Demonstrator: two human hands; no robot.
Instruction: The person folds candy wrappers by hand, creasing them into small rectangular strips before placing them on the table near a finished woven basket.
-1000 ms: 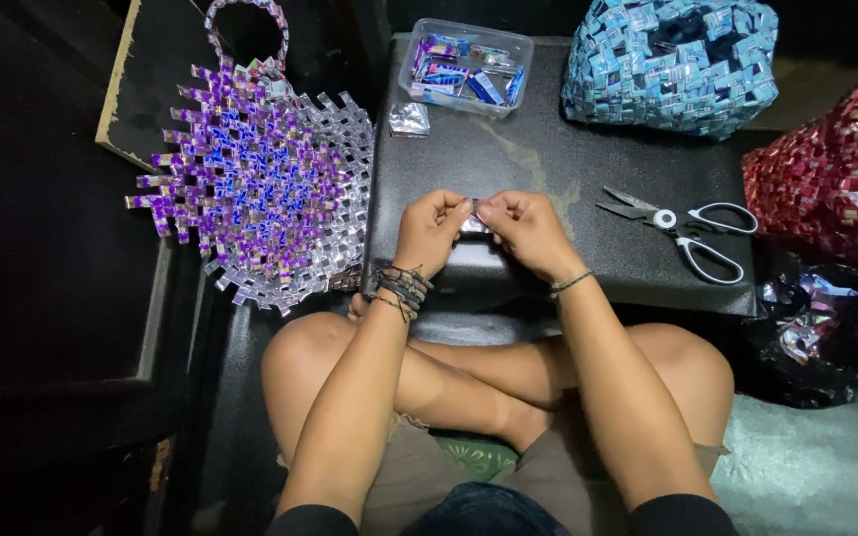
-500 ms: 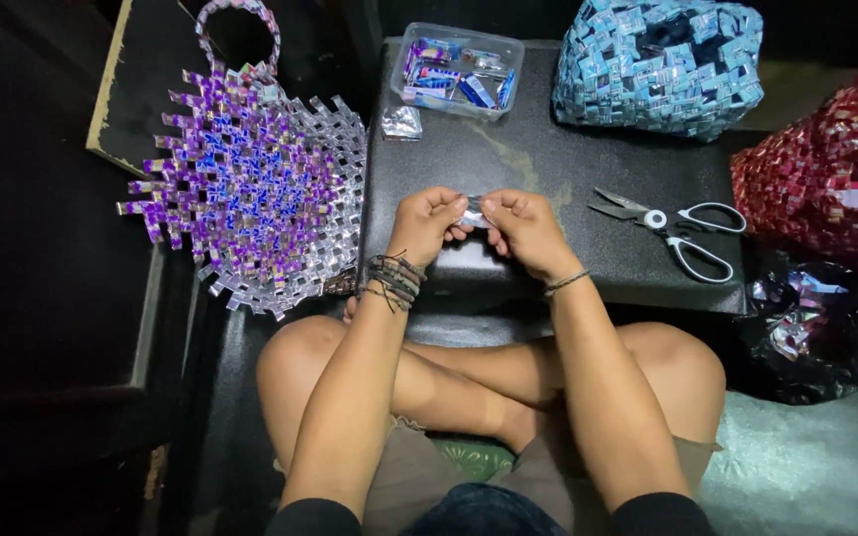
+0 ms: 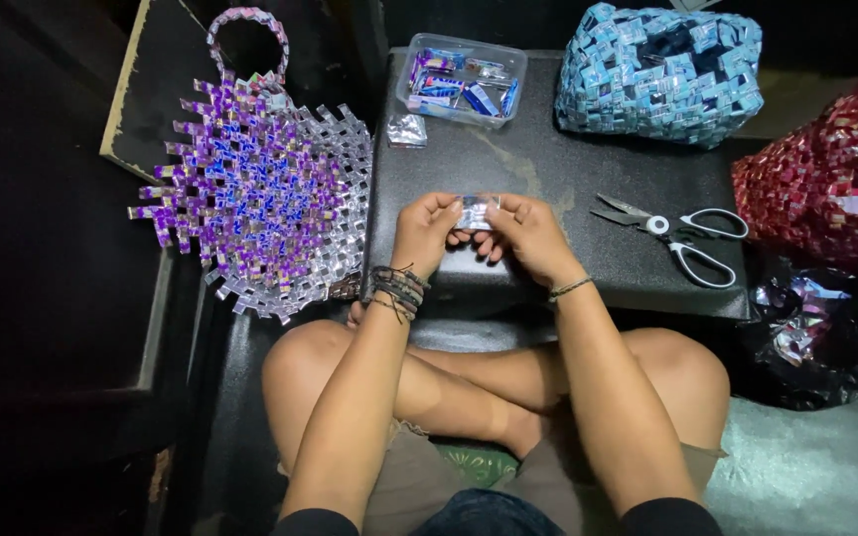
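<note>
both hands, left hand (image 3: 427, 230) and right hand (image 3: 525, 234), are pinching a small foil strip (image 3: 476, 210) together above the black table (image 3: 548, 169). the purple woven bag (image 3: 260, 194) at nine o'clock is looking unfinished, edges jagged; the blue woven bag (image 3: 659, 71) at one o'clock is looking complete. at twelve o'clock, a clear tub (image 3: 461, 79) is holding blue wrappers; scissors (image 3: 677, 233) are lying at three o'clock.

A single head-worn camera is looking steeply down from above the seated person, taking in crossed legs at the bottom and a black table (image 3: 568, 169) ahead. It is sitting close, with both forearms running up from the lower edge to the hands at centre. No second view is sharing the scene.
</note>
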